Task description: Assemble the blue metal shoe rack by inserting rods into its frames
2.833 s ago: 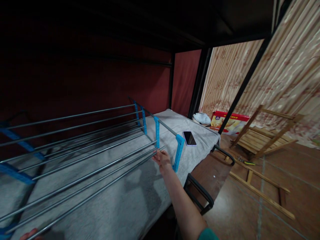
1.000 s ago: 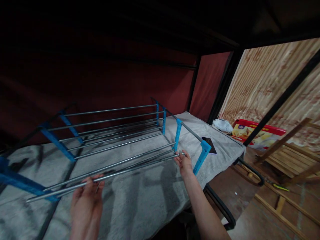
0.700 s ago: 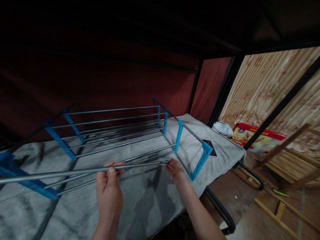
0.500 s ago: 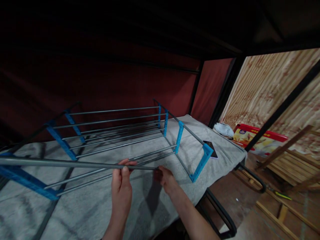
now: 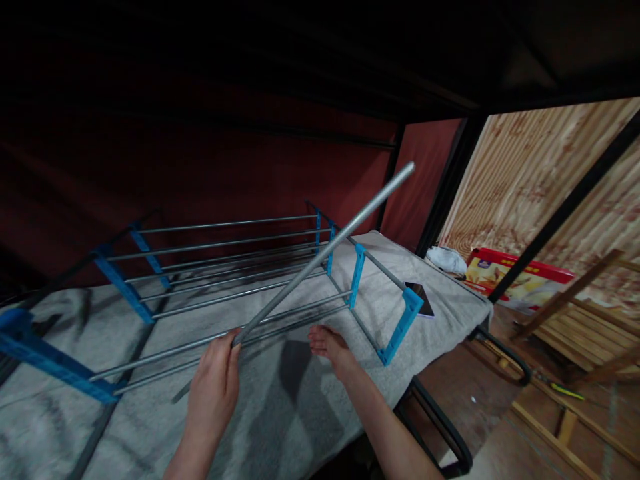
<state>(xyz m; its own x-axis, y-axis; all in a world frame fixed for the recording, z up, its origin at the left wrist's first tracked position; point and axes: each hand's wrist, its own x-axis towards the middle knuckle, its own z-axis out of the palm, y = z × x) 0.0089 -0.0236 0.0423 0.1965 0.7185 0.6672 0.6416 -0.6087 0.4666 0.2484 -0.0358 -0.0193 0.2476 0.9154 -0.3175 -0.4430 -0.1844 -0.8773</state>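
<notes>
My left hand (image 5: 216, 383) is closed around a loose grey metal tube (image 5: 320, 257), which slants up to the right with its far end raised. The tube's lower end sticks out to the left of the hand, above the cloth. My right hand (image 5: 327, 343) is apart from the tube, fingers stretched out and holding nothing. Behind both hands lies a rack of thin grey rods with blue plastic brackets. One blue bracket (image 5: 403, 327) stands right of my right hand, and another blue bracket (image 5: 55, 360) is at the near left. Several rods (image 5: 240, 291) run between the two ends.
Grey cloth (image 5: 165, 433) covers the bed under the rack. A dark phone (image 5: 420, 299) lies beyond the right bracket. Black metal bed posts (image 5: 453, 180) frame the space. On the floor at right are a red and yellow box (image 5: 517, 277) and a wooden piece of furniture (image 5: 580, 333).
The tube has swung from nearly level to a steep slant, its far end now up at the right. My right hand has let go of it. My left hand has moved left and down.
</notes>
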